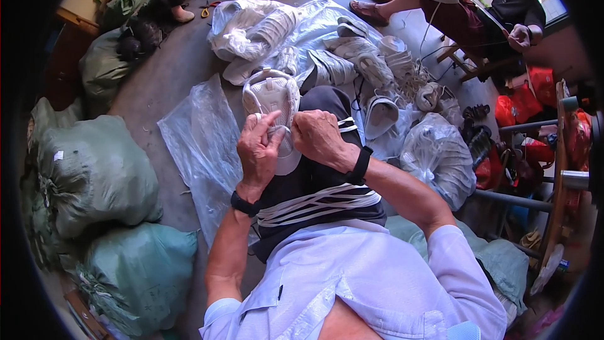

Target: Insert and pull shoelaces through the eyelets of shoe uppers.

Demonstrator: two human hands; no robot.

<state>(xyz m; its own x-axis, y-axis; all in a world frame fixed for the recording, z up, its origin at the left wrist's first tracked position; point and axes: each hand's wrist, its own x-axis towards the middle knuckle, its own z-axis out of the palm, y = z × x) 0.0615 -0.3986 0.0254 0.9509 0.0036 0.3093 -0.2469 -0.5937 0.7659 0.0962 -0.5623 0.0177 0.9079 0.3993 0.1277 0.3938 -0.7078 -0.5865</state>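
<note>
A white sneaker (269,97) rests on my dark-trousered lap, its toe toward me. My left hand (257,151) is over its left side, thumb and fingers bent around a white shoelace (277,129). Close by on the right, my right hand (322,135) is closed in a fist, with the same lace running toward it; the fingertips are hidden. Several loose white laces (314,204) lie in bands across my thigh.
More white shoes (381,115) lie ahead on clear plastic sheeting (204,145). A plastic bag of shoes (438,154) stands at right, near a rack (553,170) with red bags. Stuffed green sacks (104,170) line the left. Another person (503,9) sits at far right, handling a shoe.
</note>
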